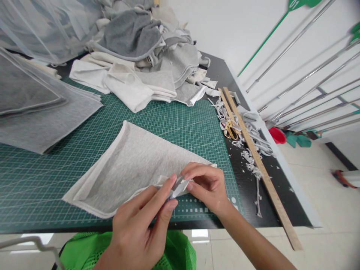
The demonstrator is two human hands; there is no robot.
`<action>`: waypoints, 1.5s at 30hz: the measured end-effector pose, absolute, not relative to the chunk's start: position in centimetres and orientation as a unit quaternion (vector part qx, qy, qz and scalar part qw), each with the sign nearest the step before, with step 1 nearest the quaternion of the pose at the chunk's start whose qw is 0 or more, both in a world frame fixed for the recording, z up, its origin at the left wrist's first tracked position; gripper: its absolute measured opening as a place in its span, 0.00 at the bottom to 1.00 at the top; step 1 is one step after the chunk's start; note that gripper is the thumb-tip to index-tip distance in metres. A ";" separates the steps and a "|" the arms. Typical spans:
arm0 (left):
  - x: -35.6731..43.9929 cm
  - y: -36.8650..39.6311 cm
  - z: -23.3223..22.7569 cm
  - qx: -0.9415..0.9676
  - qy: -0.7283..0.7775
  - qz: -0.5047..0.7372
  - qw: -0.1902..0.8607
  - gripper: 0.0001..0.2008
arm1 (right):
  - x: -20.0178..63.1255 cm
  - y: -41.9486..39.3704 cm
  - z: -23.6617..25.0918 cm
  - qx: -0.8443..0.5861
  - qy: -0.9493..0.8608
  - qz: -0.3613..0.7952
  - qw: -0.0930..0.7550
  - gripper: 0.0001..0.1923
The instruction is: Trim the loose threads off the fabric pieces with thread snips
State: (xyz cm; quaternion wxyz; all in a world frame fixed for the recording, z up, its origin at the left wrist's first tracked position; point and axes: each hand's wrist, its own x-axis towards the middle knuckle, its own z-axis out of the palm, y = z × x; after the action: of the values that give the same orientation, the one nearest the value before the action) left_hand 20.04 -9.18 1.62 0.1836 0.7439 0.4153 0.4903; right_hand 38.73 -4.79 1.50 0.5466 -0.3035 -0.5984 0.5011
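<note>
A light grey fabric piece lies folded on the green cutting mat. My left hand pinches the fabric's near right corner between thumb and forefinger. My right hand pinches the same corner from the right, fingertips meeting those of the left hand. A small fold of the cloth sticks up between both hands.
A heap of grey and white cloth pieces fills the far side of the table. Flat grey fabric sheets lie at left. A long wooden ruler, gold-handled scissors and cloth trimmings lie on the right. A green mesh basket sits below the table edge.
</note>
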 end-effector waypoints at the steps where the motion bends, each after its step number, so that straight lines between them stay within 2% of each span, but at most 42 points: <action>1: 20.0 -9.2 1.6 0.745 0.415 0.489 0.183 0.18 | 38.7 -4.8 1.5 -0.304 -0.599 0.501 0.546 0.08; 14: 20.0 -9.1 1.7 0.737 0.409 0.503 0.187 0.18 | 38.6 -4.8 1.6 -0.292 -0.601 0.504 0.547 0.12; 36: 19.9 -9.2 1.9 0.750 0.406 0.488 0.185 0.19 | 38.7 -4.8 1.7 -0.310 -0.616 0.482 0.540 0.07; 45: 19.7 -9.0 1.8 0.749 0.407 0.486 0.191 0.19 | 38.7 -4.8 1.8 -0.312 -0.616 0.482 0.539 0.07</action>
State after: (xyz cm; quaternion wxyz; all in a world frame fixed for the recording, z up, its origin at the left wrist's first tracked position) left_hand 19.74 -9.00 1.82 0.1913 0.7490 0.4073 0.4864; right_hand 38.65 -4.77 1.79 0.5391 -0.3120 -0.6162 0.4820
